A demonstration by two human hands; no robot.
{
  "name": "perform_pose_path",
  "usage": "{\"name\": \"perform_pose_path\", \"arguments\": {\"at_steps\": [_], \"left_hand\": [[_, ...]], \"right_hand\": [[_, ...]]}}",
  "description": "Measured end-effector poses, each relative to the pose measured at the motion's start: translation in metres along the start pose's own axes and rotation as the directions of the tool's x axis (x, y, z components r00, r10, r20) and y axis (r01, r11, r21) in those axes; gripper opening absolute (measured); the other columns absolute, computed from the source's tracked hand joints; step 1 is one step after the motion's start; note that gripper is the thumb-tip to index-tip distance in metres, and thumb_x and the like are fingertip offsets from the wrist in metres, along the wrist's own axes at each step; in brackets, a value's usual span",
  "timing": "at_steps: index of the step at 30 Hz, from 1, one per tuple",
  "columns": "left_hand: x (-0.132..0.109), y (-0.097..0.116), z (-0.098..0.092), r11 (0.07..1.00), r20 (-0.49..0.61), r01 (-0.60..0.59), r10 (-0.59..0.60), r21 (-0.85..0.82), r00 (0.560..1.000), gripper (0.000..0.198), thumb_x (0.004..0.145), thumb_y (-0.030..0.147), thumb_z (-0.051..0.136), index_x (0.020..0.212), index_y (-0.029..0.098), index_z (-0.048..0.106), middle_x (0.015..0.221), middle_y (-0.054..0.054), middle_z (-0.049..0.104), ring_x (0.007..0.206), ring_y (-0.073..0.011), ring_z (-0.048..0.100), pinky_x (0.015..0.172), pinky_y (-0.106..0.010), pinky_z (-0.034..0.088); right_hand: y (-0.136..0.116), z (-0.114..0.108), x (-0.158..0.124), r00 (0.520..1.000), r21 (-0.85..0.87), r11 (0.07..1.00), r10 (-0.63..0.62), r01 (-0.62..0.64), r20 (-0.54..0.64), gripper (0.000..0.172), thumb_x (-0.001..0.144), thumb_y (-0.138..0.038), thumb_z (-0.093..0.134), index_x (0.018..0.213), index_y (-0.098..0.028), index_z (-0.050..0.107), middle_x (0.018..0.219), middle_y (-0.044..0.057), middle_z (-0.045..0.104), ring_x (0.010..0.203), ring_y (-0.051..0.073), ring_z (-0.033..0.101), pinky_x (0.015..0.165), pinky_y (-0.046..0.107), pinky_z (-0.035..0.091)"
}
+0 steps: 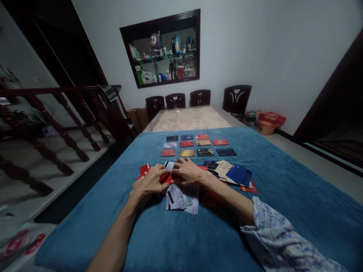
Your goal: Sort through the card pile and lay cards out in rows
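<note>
Both hands meet over a loose pile of cards in the middle of the blue cloth. My left hand (153, 180) is closed on the left part of a red card (169, 178), its fingers bent. My right hand (187, 172) has its fingers curled at the card's right side. White cards (181, 197) with dark stripes lie fanned below the hands. More red cards (144, 169) stick out past my left hand. Right of my right wrist, a blue card (239, 175) overlaps beige ones (224, 168). Beyond the hands, several cards lie in rows, including a gold card (186, 153) and a black card (205, 152).
The blue cloth (113, 211) covers the near part of a long table with a stone-patterned top (193, 119). Dark chairs (237, 99) stand at its far end. A wooden railing (56, 90) runs along the left. A red bag (272, 118) sits on the floor at right.
</note>
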State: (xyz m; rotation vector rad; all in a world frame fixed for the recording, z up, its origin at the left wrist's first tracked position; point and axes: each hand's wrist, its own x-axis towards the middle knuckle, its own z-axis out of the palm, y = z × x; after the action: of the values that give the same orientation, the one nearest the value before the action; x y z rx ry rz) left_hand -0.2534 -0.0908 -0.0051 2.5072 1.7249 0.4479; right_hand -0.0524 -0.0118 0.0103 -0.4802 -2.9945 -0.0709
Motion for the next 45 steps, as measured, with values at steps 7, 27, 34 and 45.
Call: {"name": "perform_pose_path", "arguments": {"at_steps": [7,27,34,45], "left_hand": [[0.001,0.002,-0.001,0.999,-0.003,0.0,0.0,-0.045,1.0,0.026,0.079,0.027,0.065,0.103,0.021,0.072,0.099,-0.007,0.064,0.097,-0.0225,0.057,0.089,-0.035,0.047],[0.001,0.0,-0.004,0.993,-0.067,-0.008,0.0,-0.119,0.998,0.018,0.084,0.025,0.059,0.088,0.018,0.075,0.087,-0.005,0.067,0.084,-0.018,0.06,0.076,-0.028,0.046],[0.0,0.002,-0.005,0.994,-0.11,0.03,-0.042,-0.107,0.993,0.026,0.08,0.011,0.055,0.089,0.019,0.077,0.085,-0.003,0.07,0.08,-0.0156,0.06,0.079,-0.029,0.045],[-0.001,0.0,-0.006,0.986,-0.149,0.112,-0.13,-0.124,0.98,0.036,0.071,0.004,0.047,0.087,0.018,0.077,0.086,-0.004,0.069,0.08,-0.0165,0.062,0.081,-0.03,0.049]], "right_hand": [[0.001,0.003,0.001,1.0,-0.003,1.0,-0.02,0.02,-0.022,0.032,0.09,-0.038,0.057,0.113,-0.018,0.069,0.117,0.014,0.065,0.11,0.031,0.046,0.085,0.045,0.038],[0.0,-0.003,0.003,0.987,-0.06,0.994,-0.094,0.087,-0.126,0.027,0.098,-0.031,0.049,0.095,-0.017,0.072,0.099,0.01,0.074,0.094,0.022,0.054,0.084,0.039,0.029],[0.007,0.0,0.006,0.968,-0.105,0.983,-0.17,0.153,-0.185,0.023,0.099,-0.021,0.049,0.088,-0.017,0.069,0.087,0.008,0.073,0.088,0.02,0.053,0.087,0.037,0.028],[0.013,0.006,0.004,0.969,0.006,1.0,0.004,-0.003,-0.248,0.023,0.091,-0.012,0.049,0.096,-0.018,0.071,0.094,0.009,0.074,0.092,0.021,0.056,0.089,0.037,0.029]]}}
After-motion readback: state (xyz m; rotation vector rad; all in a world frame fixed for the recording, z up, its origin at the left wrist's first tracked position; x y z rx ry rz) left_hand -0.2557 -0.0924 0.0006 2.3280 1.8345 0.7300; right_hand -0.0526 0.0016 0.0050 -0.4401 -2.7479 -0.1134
